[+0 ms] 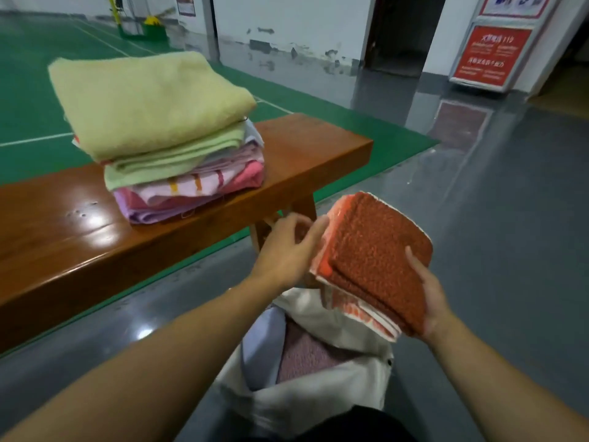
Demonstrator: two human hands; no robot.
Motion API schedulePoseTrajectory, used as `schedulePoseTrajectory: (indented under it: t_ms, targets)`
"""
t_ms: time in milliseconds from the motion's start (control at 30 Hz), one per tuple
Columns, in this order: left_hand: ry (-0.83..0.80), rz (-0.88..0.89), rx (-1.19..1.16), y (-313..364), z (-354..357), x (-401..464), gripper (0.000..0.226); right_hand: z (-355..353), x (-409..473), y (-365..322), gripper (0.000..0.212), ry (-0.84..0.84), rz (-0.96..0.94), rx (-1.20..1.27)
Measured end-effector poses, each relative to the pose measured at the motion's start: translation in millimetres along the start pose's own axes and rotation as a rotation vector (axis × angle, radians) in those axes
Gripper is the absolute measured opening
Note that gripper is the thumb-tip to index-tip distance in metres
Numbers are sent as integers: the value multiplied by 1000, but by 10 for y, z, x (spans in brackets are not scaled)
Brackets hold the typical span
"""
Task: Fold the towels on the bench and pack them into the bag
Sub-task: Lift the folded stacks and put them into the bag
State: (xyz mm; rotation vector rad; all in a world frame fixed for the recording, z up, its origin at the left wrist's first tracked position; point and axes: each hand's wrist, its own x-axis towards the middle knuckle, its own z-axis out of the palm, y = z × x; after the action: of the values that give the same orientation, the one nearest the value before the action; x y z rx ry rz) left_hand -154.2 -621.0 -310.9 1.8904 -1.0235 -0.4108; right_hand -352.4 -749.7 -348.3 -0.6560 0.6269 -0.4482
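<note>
1. We hold a folded rust-red towel in the air with both hands; its top face is a coarse, loopy pile, and the layers below show a white edge with an orange-pink printed band.
2. Our right hand grips the near right corner of it: the thumb lies on top, and the fingers are curled under the towel, so we cannot see them.
3. Our left hand is at the left edge of the towel, the fingers nearly straight and touching the side of the layers; how far they go under it we cannot tell.
4. Directly below our fingers the cream cloth bag stands open on the grey floor, and inside it lie a mauve towel and a pale lilac one.
5. Beyond our left fingers, well apart, a stack of folded towels sits on the brown wooden tabletop: yellow on top, then light green, then pink striped and purple.
</note>
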Motion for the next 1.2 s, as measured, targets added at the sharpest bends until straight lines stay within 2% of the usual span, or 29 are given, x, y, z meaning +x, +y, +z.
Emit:
schedulePoseTrajectory:
  t_ms: [33, 100, 167, 233, 300, 367, 433, 500, 567, 600, 700, 767, 800, 867, 900, 933, 1000, 1033, 1100, 1200]
  targets:
    - [-94, -176, -178, -137, 89, -66, 64, -60, -23, 64, 70, 12, 32, -4]
    - [-238, -477, -423, -532, 298, -248, 73, -138, -6, 214, 97, 31, 92, -37]
    - [-314, -692, -612, -881, 443, -406, 91, -132, 81, 330, 109, 24, 131, -59]
    - [-350, -794, -806, -1095, 504, -493, 107, -35, 172, 430, 99, -29, 142, -57]
    - [-354, -823, -1013, -1173, 488, -534, 104, 46, 284, 521, 79, -42, 145, -38]
    - [-289, -834, -1202, -1170, 398, -532, 99, 83, 406, 626, 81, -55, 180, -39]
    - [-206, -829, -1283, -1196, 275, -514, 94, 82, 494, 735, 85, -2, 240, -68]
    - [-145, -842, -1228, -1199, 138, -480, 91, 60, 517, 809, 58, 33, 261, -141]
    - [-231, -804, -1124, -1253, 92, -439, 85, -20, 533, 875, 28, 104, 244, -235]
    - [-261, -797, -1018, -1230, 106, -441, 81, -43, 538, 919, 23, 118, 247, -273]
    - [-317, -761, -812, -1297, 234, -454, 81, -211, 588, 1093, 38, 148, 345, -384]
    - [-355, -797, -661, -1494, 358, -487, 99, -311, 553, 1152, 38, 172, 430, -471]
    - [-401, -822, -594, -1579, 430, -517, 100, -360, 517, 1171, 35, 167, 475, -526]
    - [-561, -861, -438, -1742, 584, -571, 85, -444, 416, 1207, 35, 132, 553, -633]
    - [-641, -928, -390, -1710, 641, -574, 85, -484, 385, 1226, 39, 121, 571, -669]
    - [-676, -983, -358, -1727, 696, -577, 94, -535, 378, 1256, 45, 121, 559, -694]
    - [-620, -995, -267, -1752, 790, -522, 127, -603, 374, 1343, 46, 114, 481, -765]
    - [-545, -956, -205, -1785, 842, -488, 135, -602, 364, 1369, 45, 104, 422, -802]
    - [-411, -875, -140, -1744, 865, -425, 128, -620, 371, 1434, 45, 103, 301, -841]
    - [-178, -842, -204, -1731, 921, -319, 107, -713, 424, 1548, 56, 111, 162, -806]
